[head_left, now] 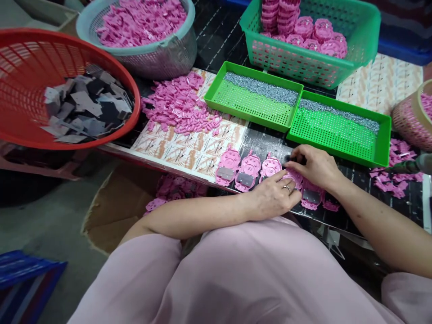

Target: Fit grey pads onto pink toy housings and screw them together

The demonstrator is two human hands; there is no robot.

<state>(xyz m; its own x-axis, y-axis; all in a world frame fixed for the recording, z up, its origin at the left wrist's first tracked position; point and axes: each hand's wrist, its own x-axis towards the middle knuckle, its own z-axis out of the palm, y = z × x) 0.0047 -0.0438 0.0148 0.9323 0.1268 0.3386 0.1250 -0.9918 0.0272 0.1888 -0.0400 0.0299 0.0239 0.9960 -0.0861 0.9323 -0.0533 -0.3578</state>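
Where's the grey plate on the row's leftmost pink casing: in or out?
In: the grey plate lies within the outline of the leftmost pink casing, toward its near end. Can't tell whether it's fastened.

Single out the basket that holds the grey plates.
It's the round red basket at far left; the pale blue basket, teal basket and beige basket hold pink parts instead.

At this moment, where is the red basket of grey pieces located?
The red basket is at the left edge of the head view, nearer than the pale blue basket and left of the loose pink parts.
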